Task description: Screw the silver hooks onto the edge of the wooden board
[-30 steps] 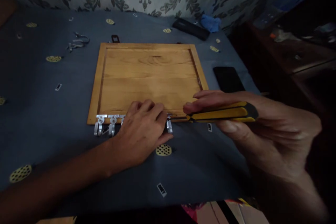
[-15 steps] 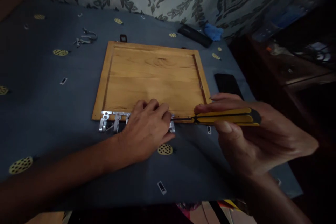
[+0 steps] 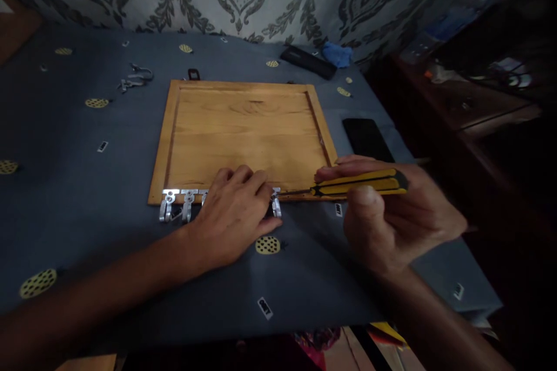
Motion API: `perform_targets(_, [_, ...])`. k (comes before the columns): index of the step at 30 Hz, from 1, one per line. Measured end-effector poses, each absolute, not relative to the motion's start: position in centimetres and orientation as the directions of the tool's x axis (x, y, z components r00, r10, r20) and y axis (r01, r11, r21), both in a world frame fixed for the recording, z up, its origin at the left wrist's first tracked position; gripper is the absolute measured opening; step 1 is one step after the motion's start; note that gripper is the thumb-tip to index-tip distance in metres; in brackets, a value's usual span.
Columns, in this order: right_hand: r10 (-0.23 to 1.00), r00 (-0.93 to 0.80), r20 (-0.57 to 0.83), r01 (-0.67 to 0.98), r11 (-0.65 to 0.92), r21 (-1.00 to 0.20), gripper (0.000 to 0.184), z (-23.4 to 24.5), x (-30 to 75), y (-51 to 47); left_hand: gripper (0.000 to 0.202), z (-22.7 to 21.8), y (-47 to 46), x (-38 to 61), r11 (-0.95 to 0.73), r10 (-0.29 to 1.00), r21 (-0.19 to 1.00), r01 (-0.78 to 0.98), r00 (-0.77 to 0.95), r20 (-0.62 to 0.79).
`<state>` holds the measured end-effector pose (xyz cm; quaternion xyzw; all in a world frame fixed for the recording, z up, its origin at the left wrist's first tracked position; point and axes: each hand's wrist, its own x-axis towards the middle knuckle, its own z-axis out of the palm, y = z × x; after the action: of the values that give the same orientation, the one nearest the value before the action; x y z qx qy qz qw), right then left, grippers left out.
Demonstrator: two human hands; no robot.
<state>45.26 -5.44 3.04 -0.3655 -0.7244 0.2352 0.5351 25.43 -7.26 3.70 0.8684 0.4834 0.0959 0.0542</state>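
Observation:
A shallow wooden panel with a raised frame [image 3: 252, 139] lies on the cloth. Along its near edge runs a metal hook rail [image 3: 188, 200], its hooks hanging over the front. My left hand [image 3: 237, 208] grips the middle of the rail with bent fingers and hides several of its hooks. In my right hand [image 3: 395, 220] is a yellow and black screwdriver [image 3: 359, 184], held almost level. Its thin shaft points left and its tip meets the rail's right end, beside the last hook.
Blue patterned cloth [image 3: 108, 232] covers the table. Loose metal hooks [image 3: 136, 77] lie at the back left. A black phone [image 3: 368, 138] is right of the panel. Behind it are a black case [image 3: 308, 61] and a blue crumpled cloth [image 3: 337, 55]. Dark furniture [image 3: 461, 104] stands at right.
The view has shifted slightly, so the table appears a little lower and further left. My right hand and the screwdriver have turned slightly; my left hand keeps its place on the rail.

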Motion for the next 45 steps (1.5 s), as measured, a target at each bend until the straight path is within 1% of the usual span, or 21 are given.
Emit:
perform_targets(2, [0.750,-0.038,0.660,0.292,0.640,-0.711,0.014,3.5,44.6,-5.2,0.033,3.7,-7.2,25.4,-0.529,0.849,0.185,0.828,0.517,0.112])
perform_targets(4, [0.722,-0.002,0.691,0.331,0.653,-0.681,0.011,3.9,44.2,-5.0,0.034,3.8,-7.2,25.4,-0.529,0.849,0.187,0.828,0.518,0.107])
perform_targets(7, [0.708,-0.067,0.703,0.362,0.673,-0.645,0.009,4.4,44.2,-5.0,0.034,3.8,-7.2,25.5,-0.529,0.849,0.194,0.826,0.519,0.102])
perform_targets(10, [0.699,-0.172,0.694,0.348,0.702,-0.621,0.012,4.9,44.3,-5.0,0.034,3.7,-7.3,25.5,-0.528,0.849,0.193,0.827,0.519,0.098])
perform_targets(13, [0.693,-0.224,0.685,0.376,0.710,-0.596,0.013,5.3,44.2,-5.0,0.036,3.8,-7.3,25.2,-0.524,0.851,0.212,0.825,0.519,0.082])
perform_targets(14, [0.692,-0.238,0.681,0.384,0.711,-0.589,0.013,5.5,44.2,-5.0,0.037,4.1,-7.2,24.9,-0.516,0.855,0.245,0.821,0.513,0.081])
perform_targets(16, [0.690,-0.266,0.673,0.382,0.716,-0.584,0.011,5.6,44.2,-5.0,0.038,5.1,-6.9,24.4,-0.492,0.866,0.369,0.788,0.486,0.117])
perform_targets(18, [0.684,-0.290,0.669,0.364,0.725,-0.584,0.008,5.7,44.3,-5.0,0.035,6.8,-6.7,24.0,-0.486,0.871,0.525,0.699,0.434,0.230])
perform_targets(19, [0.680,-0.294,0.672,0.357,0.730,-0.583,0.006,5.7,44.3,-4.9,0.032,7.8,-6.6,23.9,-0.514,0.857,0.577,0.635,0.405,0.318])
perform_targets(20, [0.675,-0.299,0.675,0.348,0.736,-0.581,0.004,5.7,44.3,-4.9,0.029,8.8,-6.6,24.0,-0.533,0.846,0.604,0.593,0.377,0.377])
perform_targets(22, [0.662,-0.319,0.678,0.328,0.749,-0.576,0.003,5.7,44.4,-4.8,0.025,10.6,-6.9,24.5,-0.591,0.805,0.591,0.549,0.357,0.473])
perform_targets(25, [0.643,-0.318,0.697,0.309,0.765,-0.565,0.002,5.6,44.3,-4.8,0.020,12.1,-7.4,25.7,-0.645,0.758,0.523,0.557,0.381,0.529])
perform_targets(29, [0.625,-0.285,0.726,0.309,0.777,-0.548,0.008,5.5,44.3,-4.7,0.010,12.1,-7.3,27.1,-0.684,0.722,0.444,0.579,0.446,0.530])
perform_targets(32, [0.640,-0.279,0.716,0.316,0.766,-0.560,0.013,5.4,44.3,-4.6,0.013,12.0,-6.9,27.5,-0.672,0.729,0.409,0.617,0.456,0.510])
perform_targets(35, [0.650,-0.254,0.716,0.289,0.757,-0.586,0.010,4.8,44.3,-4.5,0.012,12.2,-6.7,27.6,-0.670,0.731,0.406,0.621,0.459,0.505])
perform_targets(38, [0.675,-0.164,0.720,0.272,0.732,-0.624,0.023,3.8,44.4,-5.1,0.008,12.2,-6.5,27.4,-0.672,0.725,0.403,0.621,0.439,0.531])
perform_targets(40, [0.754,-0.114,0.647,0.318,0.645,-0.695,0.020,2.9,44.3,-5.9,0.005,12.0,-6.4,27.2,-0.674,0.717,0.396,0.624,0.423,0.554])
perform_targets(41, [0.803,-0.126,0.582,0.347,0.586,-0.733,0.019,2.6,44.3,-6.3,0.004,11.9,-6.3,27.1,-0.679,0.709,0.392,0.620,0.419,0.567])
perform_targets(43, [0.886,-0.192,0.421,0.396,0.463,-0.793,0.022,1.9,44.2,-7.0,0.004,11.7,-6.2,26.9,-0.690,0.698,0.392,0.609,0.415,0.584])
perform_targets(45, [0.923,-0.256,0.287,0.411,0.372,-0.832,0.020,1.4,44.1,-7.4,0.005,11.7,-6.2,26.9,-0.691,0.698,0.400,0.602,0.411,0.586])
